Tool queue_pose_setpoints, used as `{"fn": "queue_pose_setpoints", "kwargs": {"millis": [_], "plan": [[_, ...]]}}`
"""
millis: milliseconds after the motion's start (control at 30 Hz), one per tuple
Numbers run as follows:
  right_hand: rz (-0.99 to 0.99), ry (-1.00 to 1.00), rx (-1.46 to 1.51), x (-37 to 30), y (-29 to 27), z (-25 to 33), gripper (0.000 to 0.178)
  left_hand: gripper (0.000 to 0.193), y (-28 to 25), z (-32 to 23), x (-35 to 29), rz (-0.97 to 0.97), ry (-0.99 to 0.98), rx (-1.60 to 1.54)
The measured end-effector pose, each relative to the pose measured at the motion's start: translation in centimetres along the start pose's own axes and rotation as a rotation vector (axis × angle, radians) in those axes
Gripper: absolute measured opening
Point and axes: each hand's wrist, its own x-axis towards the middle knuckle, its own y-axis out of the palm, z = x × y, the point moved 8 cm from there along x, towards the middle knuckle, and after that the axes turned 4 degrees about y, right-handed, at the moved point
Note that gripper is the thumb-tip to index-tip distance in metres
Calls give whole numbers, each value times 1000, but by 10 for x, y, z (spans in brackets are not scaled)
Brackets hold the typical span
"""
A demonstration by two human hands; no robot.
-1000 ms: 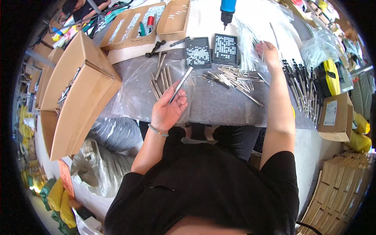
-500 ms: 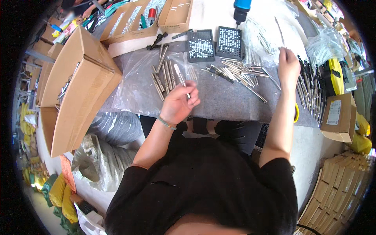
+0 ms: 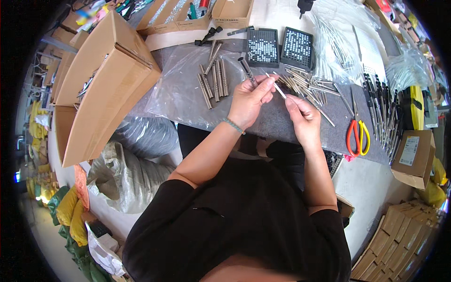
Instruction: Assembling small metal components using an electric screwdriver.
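the bare left hand (image 3: 248,102) has its fingers curled around a silver cylindrical metal tube (image 3: 247,70), dark at the upper end; its thumb tip lies by a slim whitish straight rod (image 3: 279,89), contact unclear. the bare right hand (image 3: 305,117) pinches that rod's lower end between thumb and fingers, above the grey fabric table covering (image 3: 278,117).

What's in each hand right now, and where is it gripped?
The left hand holds a metal tube by its near part; the right hand pinches a thin pale rod by its near end.
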Motion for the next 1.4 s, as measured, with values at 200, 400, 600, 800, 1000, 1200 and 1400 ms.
{"fn": "queue_pose_setpoints", "kwargs": {"millis": [200, 400, 600, 800, 1000, 1200, 1400], "plan": [[19, -28, -74, -2, 1, 9, 18, 21, -5, -3, 0, 9, 7, -55], [55, 145, 117, 0, 1, -6, 16, 22, -3, 0, -3, 49, -12, 13], [52, -109, -164, 0, 0, 15, 16, 24, -10, -3, -1, 21, 18, 13], [-3, 37, -36, 5, -2, 7, 16, 24, -9, -9, -2, 23, 32, 73], [5, -112, -181, 5, -4, 15, 13, 30, -12, -5, 0, 73, -24, -127], [-139, -114, -12, -11, -22, 19, 11, 31, -19, -2, 5, 65, -150, -609], [-115, -147, -135, -27, -16, 23, 12, 22, -15, -9, 6, 140, -115, -750]]}}
